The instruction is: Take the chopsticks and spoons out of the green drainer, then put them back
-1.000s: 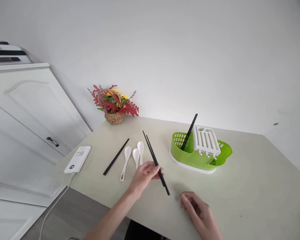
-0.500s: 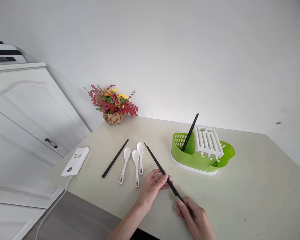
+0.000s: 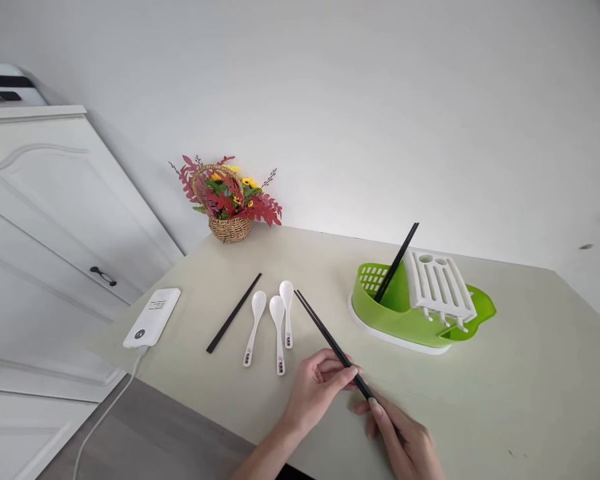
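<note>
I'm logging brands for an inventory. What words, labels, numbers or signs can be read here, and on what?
No text is readable.
White device: printed lines, too small to read.
Same device: round dark mark, unreadable.
Left spoon: red and dark marks on handle, too small.
Middle spoon: likewise.
Right spoon: likewise.
Held chopsticks: no lettering visible.

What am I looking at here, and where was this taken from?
There's no machine: someone works bare-handed, wearing the camera on their head, so it looks forward and down. The left hand holds a pair of black chopsticks, and the right hand grips their near end. On the pale table lie three white spoons, a loose chopstick or two, and a white device. A flower basket stands at the back; a green holder to the right has more chopsticks leaning in it.
</note>
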The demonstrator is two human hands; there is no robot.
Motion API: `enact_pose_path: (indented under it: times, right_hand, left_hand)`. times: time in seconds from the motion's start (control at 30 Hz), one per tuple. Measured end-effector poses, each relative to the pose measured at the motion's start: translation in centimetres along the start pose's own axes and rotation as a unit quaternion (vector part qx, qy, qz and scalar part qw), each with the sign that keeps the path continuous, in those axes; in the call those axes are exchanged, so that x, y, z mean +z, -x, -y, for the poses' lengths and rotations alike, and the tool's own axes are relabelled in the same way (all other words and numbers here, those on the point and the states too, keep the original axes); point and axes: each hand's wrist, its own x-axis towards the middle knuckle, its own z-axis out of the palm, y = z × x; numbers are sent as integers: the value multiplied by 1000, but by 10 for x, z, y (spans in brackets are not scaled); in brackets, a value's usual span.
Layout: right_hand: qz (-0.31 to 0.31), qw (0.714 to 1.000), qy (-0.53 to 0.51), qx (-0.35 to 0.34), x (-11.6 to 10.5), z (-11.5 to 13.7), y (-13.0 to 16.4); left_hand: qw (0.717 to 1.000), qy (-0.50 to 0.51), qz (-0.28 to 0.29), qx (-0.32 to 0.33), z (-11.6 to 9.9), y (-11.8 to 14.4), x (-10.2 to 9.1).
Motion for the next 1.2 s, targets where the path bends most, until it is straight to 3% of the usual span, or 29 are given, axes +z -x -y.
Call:
enact_pose_path:
  times: [0.2, 0.43, 0.67, 0.93, 1.2]
  right_hand:
    - [-25, 1000, -10, 15, 5, 0, 0]
    - [1, 999, -38, 20, 0, 7, -2]
    - [-10, 998, -60, 14, 1, 8, -1]
    - [-1, 999, -47, 7, 2, 4, 0]
    - [15, 997, -71, 11, -1, 5, 0]
  left_hand:
    - [1000, -9, 7, -8, 0, 2, 2]
    - [1000, -4, 26, -5, 0, 2, -2]
    - [1000, 11, -27, 4, -2, 1, -3]
    - [1000, -7, 5, -9, -3, 1, -3]
    - [1000, -7, 3, -9, -2, 2, -4]
